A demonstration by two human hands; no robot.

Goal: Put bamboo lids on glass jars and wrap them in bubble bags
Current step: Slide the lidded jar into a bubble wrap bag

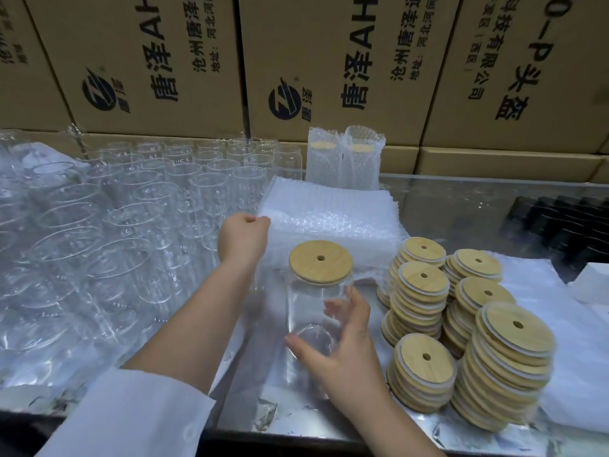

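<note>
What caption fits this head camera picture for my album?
Right hand holds a bamboo-lidded clear glass jar while left hand pinches a white bubble bag.

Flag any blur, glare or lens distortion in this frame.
Head view: wide-angle distortion leans the cardboard boxes outward; the empty glass jars at left dissolve into glare and soft blur; the lidded jar in the right hand and the bamboo lid stacks read sharp; lighting even.

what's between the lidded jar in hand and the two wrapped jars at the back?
Head view: the stack of bubble bags fills the stretch from the lidded jar to the wrapped jars. The left hand pinches its near corner.
</note>
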